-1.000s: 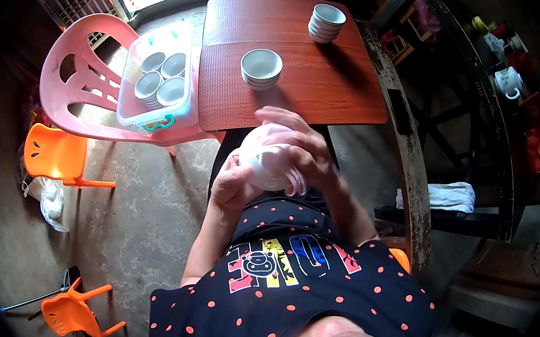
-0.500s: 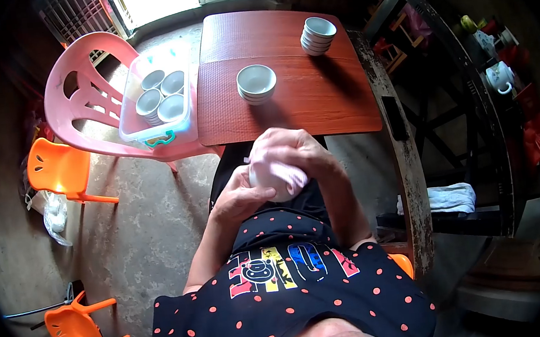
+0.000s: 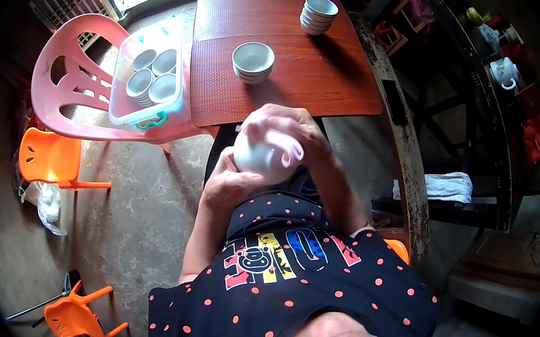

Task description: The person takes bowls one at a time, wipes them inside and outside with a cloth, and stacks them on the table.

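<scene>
My left hand is half curled and cups a white bowl from eight o'clock, with the thumb along its near side; most of the other fingers are hidden. My right hand bends over the bowl from two o'clock, with its fingers folded onto a pale pink cloth. It is blurry, so from way over here I can't tell how hard it squeezes. The bowl is over the lap, just short of the near edge of the red table. Half a second ago the right hand and the cloth hid most of the bowl; now a big white patch shows. To me that means the rubbing is still going on, with the cloth going round to another part. The rest has stayed put: one stack of bowls at twelve o'clock on the table, a farther stack at one o'clock, and more bowls in the clear box between ten and eleven o'clock. So I think neither pile has grown.
</scene>
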Available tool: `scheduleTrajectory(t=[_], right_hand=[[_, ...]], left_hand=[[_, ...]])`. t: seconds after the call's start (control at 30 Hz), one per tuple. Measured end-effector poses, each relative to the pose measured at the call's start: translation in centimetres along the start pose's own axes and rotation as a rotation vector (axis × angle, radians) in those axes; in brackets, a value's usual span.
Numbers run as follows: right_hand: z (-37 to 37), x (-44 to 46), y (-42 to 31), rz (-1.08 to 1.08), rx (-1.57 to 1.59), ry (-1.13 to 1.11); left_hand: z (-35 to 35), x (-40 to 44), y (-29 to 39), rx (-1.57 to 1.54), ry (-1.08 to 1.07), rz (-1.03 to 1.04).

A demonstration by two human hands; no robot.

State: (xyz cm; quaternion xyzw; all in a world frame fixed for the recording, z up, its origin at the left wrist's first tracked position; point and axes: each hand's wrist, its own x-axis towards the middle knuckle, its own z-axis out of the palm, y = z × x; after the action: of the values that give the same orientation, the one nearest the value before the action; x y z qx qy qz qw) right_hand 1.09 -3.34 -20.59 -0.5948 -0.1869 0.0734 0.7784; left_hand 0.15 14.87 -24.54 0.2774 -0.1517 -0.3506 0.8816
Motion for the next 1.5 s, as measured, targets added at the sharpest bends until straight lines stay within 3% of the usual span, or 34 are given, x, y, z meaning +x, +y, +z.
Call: scheduleTrajectory(t=[0.03, 0.1, 0.17, 0.2, 0.23, 0.27, 0.33, 0.37, 0.4, 0.47, 0.5, 0.53, 0.6, 0.63, 0.7, 0.73, 0.87, 0.93, 1.0, 1.03, 1.1, 1.13, 1.17, 1.27, 1.3, 1.33, 1.4, 1.47, 1.5], right_hand=[[0.0, 0.2, 3.2, -0.664, -0.482, 0.118], [2.7, -1.7, 5.4, -0.453, -0.575, 0.514], [3.0, -2.0, 5.8, -0.213, -0.086, 0.505], [1.9, -1.7, 5.6, -0.217, 0.186, 0.42], [0.6, -1.0, 3.6, -0.05, 0.305, 0.206], [0.5, -0.7, 1.4, 0.038, 0.111, 0.146], [-0.2, 0.5, -1.9, -0.203, -0.672, -0.279], [0.2, 0.6, -2.8, -0.252, -0.83, -0.383], [0.3, 0.8, -2.8, -0.281, -0.85, -0.463], [-0.3, 0.9, -2.4, -0.259, -0.687, -0.421], [-0.2, 0.2, -1.5, -0.255, -0.545, -0.255], [-0.1, -0.3, -0.7, -0.319, -0.494, -0.138], [1.4, -2.2, 3.2, -0.62, -0.681, 0.283], [2.9, -3.0, 4.3, -0.53, -0.6, 0.488], [3.8, -2.7, 5.4, -0.591, -0.699, 0.599], [3.3, -3.0, 4.4, -0.567, -0.739, 0.522], [0.8, -0.5, -2.9, -0.047, -0.6, -0.187], [-0.3, 0.9, -2.8, -0.02, -0.54, -0.478], [-1.1, 0.1, 0.5, -0.06, -0.159, -0.189], [-1.2, -0.4, 2.7, -0.292, -0.288, -0.005], [-0.6, -1.8, 6.7, -0.404, -0.149, 0.319], [-0.3, -2.3, 8.0, -0.279, 0.113, 0.449], [-1.3, -2.5, 8.3, -0.025, 0.595, 0.461], [-1.1, -1.5, 2.2, 0.088, 0.028, 0.11], [-0.8, -0.8, 1.0, -0.028, -0.29, -0.056], [-0.2, -0.1, -1.4, -0.018, -0.537, -0.225], [0.2, 0.5, -1.6, -0.048, -0.437, -0.162], [-0.8, 0.7, 2.3, -0.718, -0.722, -0.074], [1.2, -0.3, 3.4, -0.625, -0.844, 0.214]], left_hand=[[0.3, 0.3, 0.2, -0.028, 0.014, 0.063], [-0.9, 0.5, -0.3, -0.013, 0.052, 0.092], [-1.0, 0.4, -0.2, 0.102, 0.062, 0.036], [-0.9, 0.3, 0.1, 0.177, 0.052, -0.001], [-0.9, 0.3, 0.3, 0.253, 0.038, -0.034], [-1.1, 0.2, 0.3, 0.342, 0.011, -0.068], [0.1, 0.8, 0.4, 0.299, -0.172, -0.043], [1.1, 0.4, 0.5, 0.509, 0.005, -0.101], [0.6, 0.7, 0.1, 0.675, -0.058, 0.026], [0.2, 0.4, -0.6, 0.037, -0.156, -0.07], [-1.1, 0.0, -1.4, -0.054, -0.046, -0.044], [-1.2, 0.4, -1.2, -0.103, -0.129, -0.003], [-0.3, 0.5, -0.5, -0.129, -0.033, 0.017], [-0.3, 0.6, -0.7, -0.183, 0.034, 0.046], [-0.5, 0.8, -0.7, -0.149, 0.041, 0.029], [-0.7, 0.7, -0.6, -0.131, 0.048, 0.019], [-2.3, 0.2, 0.0, 0.292, -0.152, -0.155], [1.2, 0.1, 0.2, 0.226, -0.095, 0.008], [-0.1, -0.1, 0.7, 0.324, -0.11, -0.118], [-0.7, 0.1, 0.5, 0.41, -0.12, -0.119], [-1.1, 0.6, -0.1, 0.526, -0.105, -0.024], [-0.7, 0.8, -0.1, 0.555, -0.084, -0.008], [-0.2, 0.8, 0.2, 0.605, -0.035, -0.062], [-1.1, 0.4, 0.5, 0.248, -0.059, -0.135], [-0.2, 0.4, 0.6, 0.038, -0.009, -0.152], [-1.1, 0.5, 0.1, 0.13, -0.145, -0.07], [-1.2, 0.6, -0.8, -0.023, -0.171, 0.029], [-0.7, 0.5, -0.4, -0.217, -0.036, 0.02], [-0.9, 0.8, -0.2, -0.25, -0.007, 0.056]])
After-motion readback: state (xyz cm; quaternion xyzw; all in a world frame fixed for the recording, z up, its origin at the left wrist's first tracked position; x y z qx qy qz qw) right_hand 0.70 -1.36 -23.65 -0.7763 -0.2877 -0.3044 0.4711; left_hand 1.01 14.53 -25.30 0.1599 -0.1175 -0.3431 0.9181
